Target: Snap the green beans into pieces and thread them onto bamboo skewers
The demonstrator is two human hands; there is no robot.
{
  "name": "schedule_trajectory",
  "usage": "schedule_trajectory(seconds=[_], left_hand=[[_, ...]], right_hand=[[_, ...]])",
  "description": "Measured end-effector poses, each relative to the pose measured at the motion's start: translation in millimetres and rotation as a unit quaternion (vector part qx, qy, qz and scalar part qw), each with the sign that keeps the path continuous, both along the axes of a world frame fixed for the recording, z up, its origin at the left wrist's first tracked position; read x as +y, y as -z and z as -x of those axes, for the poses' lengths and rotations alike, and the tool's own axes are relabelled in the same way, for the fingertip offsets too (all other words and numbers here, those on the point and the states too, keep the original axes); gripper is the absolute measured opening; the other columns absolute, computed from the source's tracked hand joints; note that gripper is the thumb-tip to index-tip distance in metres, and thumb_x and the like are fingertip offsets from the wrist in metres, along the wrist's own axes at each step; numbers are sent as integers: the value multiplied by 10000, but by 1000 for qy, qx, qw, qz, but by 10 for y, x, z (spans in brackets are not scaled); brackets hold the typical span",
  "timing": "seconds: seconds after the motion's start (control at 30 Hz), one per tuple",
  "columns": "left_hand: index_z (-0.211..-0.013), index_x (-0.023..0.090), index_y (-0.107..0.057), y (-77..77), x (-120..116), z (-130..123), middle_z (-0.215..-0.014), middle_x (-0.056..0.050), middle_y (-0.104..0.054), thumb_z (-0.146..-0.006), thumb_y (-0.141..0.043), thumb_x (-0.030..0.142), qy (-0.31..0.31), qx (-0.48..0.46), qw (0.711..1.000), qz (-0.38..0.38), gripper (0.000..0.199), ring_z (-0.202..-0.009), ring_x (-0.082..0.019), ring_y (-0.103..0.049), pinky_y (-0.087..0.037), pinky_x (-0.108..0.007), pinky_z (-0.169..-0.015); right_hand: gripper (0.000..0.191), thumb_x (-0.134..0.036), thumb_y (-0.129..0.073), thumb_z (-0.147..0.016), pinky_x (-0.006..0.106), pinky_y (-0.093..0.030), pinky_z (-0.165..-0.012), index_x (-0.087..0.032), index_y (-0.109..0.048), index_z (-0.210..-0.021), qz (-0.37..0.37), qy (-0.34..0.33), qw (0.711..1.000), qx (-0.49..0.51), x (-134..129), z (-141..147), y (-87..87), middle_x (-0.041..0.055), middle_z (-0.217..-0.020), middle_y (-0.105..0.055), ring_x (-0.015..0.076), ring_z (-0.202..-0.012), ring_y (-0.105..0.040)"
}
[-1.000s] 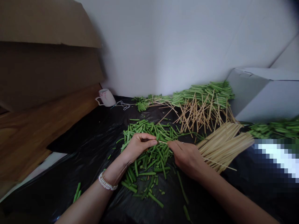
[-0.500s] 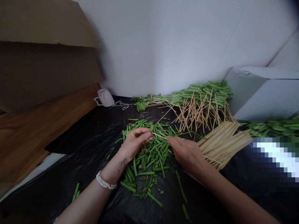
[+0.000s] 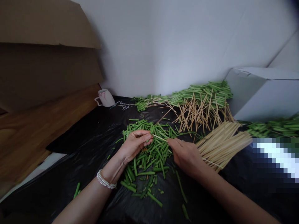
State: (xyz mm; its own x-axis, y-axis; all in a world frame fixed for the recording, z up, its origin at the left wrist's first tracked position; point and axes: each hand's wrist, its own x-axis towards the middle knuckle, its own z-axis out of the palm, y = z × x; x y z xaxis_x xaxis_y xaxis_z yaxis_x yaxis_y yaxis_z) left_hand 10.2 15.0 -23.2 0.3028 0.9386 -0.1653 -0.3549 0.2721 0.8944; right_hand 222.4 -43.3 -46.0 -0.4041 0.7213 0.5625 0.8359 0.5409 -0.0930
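My right hand (image 3: 187, 155) pinches a thin wooden skewer (image 3: 159, 137), which points left toward my left hand (image 3: 139, 141). The skewer's tip meets the closed fingertips of that hand, at a short cut green stalk (image 3: 151, 132) that they mostly hide. Beneath both hands lies a loose pile of cut green stalks (image 3: 147, 163), in pieces of differing length. Just right of my right hand is a thick bundle of bare skewers (image 3: 224, 143).
Threaded green stalks (image 3: 207, 91) are stacked along the wall, skewer ends (image 3: 193, 115) crossing toward me. A mug (image 3: 106, 98) with a cord (image 3: 122, 105) stands back left. A cardboard box (image 3: 49, 68) rises left, a white box (image 3: 263, 93) right. Black plastic sheet (image 3: 88, 177) covers the surface.
Both hands have shifted only slightly. My left fingertips have come down a little around the skewer's tip, and less of the held stalk shows. The piles are unchanged.
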Motion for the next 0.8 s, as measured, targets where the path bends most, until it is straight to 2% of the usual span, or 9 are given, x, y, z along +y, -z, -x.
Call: schedule_trajectory(seconds=[0.17, 0.27, 0.4, 0.57, 0.63, 0.67, 0.73, 0.8], left_hand=[[-715, 135, -751, 2, -18, -30, -685, -29, -737, -513, -930, 245, -4, 2, 1000, 7, 291, -587, -92, -647, -512, -214, -634], [-706, 135, -753, 47, -65, -85, -668, -22, -731, -526, -924, 262, 25, 28, 999, -6, 278, -584, -93, -646, -505, -206, -628], [-752, 131, -763, 109, -115, -138, -699, -30, -734, -601, -888, 284, 71, 70, 993, -57, 248, -632, -112, -653, -514, -232, -688], [-828, 158, -763, 124, -105, -119, -782, -47, -743, -690, -824, 349, 59, 163, 975, -138, 244, -727, -172, -674, -522, -296, -745], [-877, 175, -763, 116, -114, -117, -847, -59, -739, -774, -757, 355, 56, 246, 939, -234, 207, -797, -188, -670, -511, -315, -781], [-909, 183, -763, 112, -125, -120, -893, -66, -734, -817, -718, 348, 61, 293, 906, -299, 194, -851, -196, -661, -497, -327, -821], [-991, 207, -755, 107, -156, -133, -1012, -76, -712, -878, -650, 338, 90, 378, 818, -424, 203, -983, -216, -617, -447, -363, -917], [-1067, 237, -738, 110, -193, -147, -1097, -78, -679, -909, -605, 359, 125, 444, 734, -499, 241, -1071, -238, -557, -397, -399, -964]], right_hand=[[276, -32, -388, -879, 240, -419, -652, -163, -602, -993, 60, -13, 998, 24, -3, 11, 3, 57, -873, -697, 152, -756, -635], [256, -43, -390, -886, 238, -423, -647, -171, -603, -945, 63, -24, 997, 29, -27, 70, -26, 42, -820, -687, 150, -730, -638], [230, -89, -395, -921, 232, -407, -622, -173, -609, -920, 38, -28, 998, 39, -54, 158, -64, 30, -775, -677, 139, -694, -628], [250, -100, -396, -930, 253, -376, -564, -148, -635, -985, -45, 3, 999, 12, -10, 77, -62, 28, -726, -658, 137, -597, -585], [269, -90, -388, -929, 256, -379, -568, -136, -642, -1006, -79, 33, 996, 6, 27, -8, -58, 39, -740, -667, 139, -603, -592], [273, -87, -390, -929, 253, -385, -578, -132, -643, -1020, -85, 49, 995, 5, 45, -50, -56, 46, -759, -676, 140, -624, -602], [269, -88, -404, -929, 245, -398, -598, -133, -645, -1038, -81, 74, 994, 3, 76, -115, -50, 59, -803, -694, 142, -668, -621], [260, -92, -421, -927, 243, -405, -606, -140, -650, -1040, -77, 87, 993, 1, 94, -147, -40, 63, -828, -704, 145, -688, -629]])
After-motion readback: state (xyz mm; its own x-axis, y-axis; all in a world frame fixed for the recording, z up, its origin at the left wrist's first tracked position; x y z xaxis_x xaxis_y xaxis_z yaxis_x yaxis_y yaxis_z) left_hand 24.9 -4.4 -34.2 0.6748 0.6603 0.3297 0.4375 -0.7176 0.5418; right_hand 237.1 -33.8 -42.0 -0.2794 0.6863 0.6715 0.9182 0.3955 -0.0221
